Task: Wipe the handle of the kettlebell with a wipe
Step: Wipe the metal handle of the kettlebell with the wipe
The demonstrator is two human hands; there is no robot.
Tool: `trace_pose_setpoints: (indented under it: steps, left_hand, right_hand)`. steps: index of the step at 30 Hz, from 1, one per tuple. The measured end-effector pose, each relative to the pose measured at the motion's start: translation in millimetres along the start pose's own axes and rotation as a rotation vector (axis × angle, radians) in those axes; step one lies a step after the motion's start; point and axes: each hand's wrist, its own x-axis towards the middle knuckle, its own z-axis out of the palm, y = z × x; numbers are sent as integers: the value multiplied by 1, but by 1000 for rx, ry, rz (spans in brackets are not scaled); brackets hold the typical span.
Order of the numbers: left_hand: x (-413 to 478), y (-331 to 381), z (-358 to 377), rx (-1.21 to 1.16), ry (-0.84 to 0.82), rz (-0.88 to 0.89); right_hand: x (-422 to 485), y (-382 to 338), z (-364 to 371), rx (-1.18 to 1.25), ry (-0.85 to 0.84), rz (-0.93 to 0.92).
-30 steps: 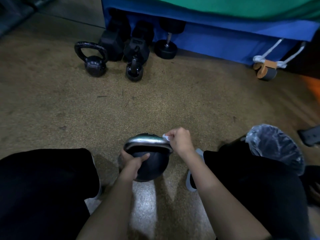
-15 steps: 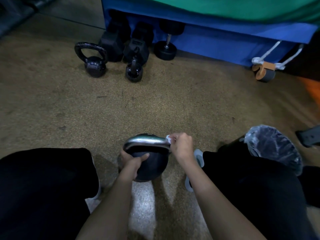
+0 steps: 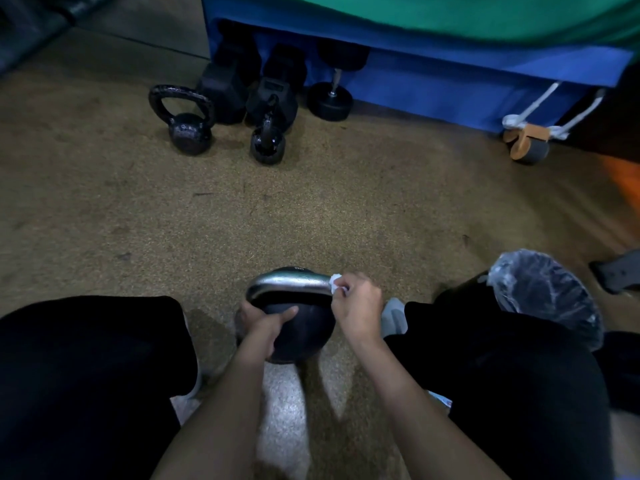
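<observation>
On the brown floor between the person's knees stands the kettlebell; the left hand grips its black ball, and the right hand is closed around a white wipe at the right end of the shiny handle. The small print on top is too blurred to read

Your near kettlebell is black with a shiny silver handle; the wipe is white. Far off, a blue mat sits under green, on speckled tan floor.
</observation>
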Motion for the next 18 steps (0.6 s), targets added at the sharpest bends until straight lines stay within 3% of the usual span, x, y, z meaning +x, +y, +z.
trace_pose_setpoints:
  steps: [18]
  left_hand:
    - [-11,6,-1,-44,-17,16]
  right_hand:
    - [-7,8,7,9,18,43]
